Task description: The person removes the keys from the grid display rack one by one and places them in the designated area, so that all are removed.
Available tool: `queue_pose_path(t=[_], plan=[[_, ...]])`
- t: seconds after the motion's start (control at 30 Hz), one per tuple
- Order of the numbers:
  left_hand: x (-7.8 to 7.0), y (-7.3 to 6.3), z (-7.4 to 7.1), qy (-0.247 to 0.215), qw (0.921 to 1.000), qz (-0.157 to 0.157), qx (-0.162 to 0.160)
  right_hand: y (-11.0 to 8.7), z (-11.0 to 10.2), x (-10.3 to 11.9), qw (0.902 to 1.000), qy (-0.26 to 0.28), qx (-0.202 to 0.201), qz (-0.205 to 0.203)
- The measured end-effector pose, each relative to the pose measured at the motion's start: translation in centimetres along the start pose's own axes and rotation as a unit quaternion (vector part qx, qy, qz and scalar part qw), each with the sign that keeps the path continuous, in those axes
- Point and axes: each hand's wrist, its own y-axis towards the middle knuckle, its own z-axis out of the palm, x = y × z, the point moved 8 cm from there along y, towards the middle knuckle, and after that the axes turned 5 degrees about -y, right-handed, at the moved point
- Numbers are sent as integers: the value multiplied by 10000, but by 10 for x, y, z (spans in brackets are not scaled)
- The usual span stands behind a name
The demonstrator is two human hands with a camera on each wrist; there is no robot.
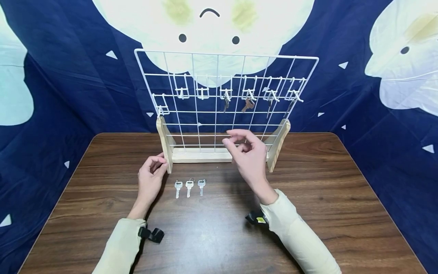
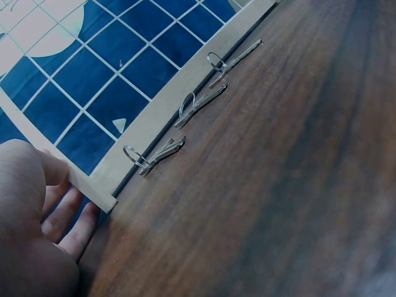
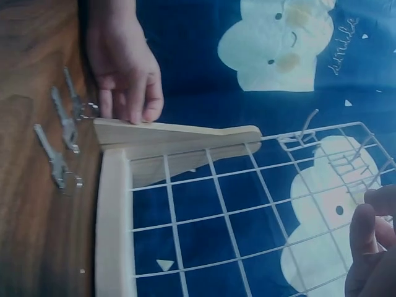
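Biggest thing here is the blue cloth (image 1: 113,87) with white cloud shapes, which fills the space behind the rack and off to both sides of it. Then there's the brown wood-grain table (image 1: 102,190) under the rack. The rack (image 1: 202,156) itself is a white wire grid on a pale wooden base with two wooden legs. Two pale sleeves come in from the near side of the rack, the left sleeve (image 1: 119,243) and the right sleeve (image 1: 297,232), each with something black at the cuff. The right hand (image 1: 249,156) is up in front of the rack's right half, thumb and forefinger apart with a clear gap, other fingers curled in. The left hand (image 1: 150,175) is down at the rack's left end, thumb and finger pinching the edge of that leg. Seven white hooks (image 1: 202,92) sit on the rack, the leftmost lower than the rest. Smallest stuff is the keys: four hung keys (image 1: 248,105) on the rack's four rightmost hooks, and three loose keys (image 1: 189,184) lying side by side in front of the rack's left half, ring ends toward it.
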Motion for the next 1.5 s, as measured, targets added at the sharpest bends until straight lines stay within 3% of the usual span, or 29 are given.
queue_pose_path(t=[0.27,0.57,0.93,1.5], plan=[[1,0,0,-50,10000,-40,0,18,-3,16,9991,188,-281,-261],[0,0,0,-43,10000,-47,-9,33,-7,37,9918,-446,-750,-933],[-1,0,0,-15,10000,-36,-9,46,5,37,9905,-772,-609,-959],[0,0,1,-63,9999,-109,-30,55,19,38,9927,-656,-421,-919]])
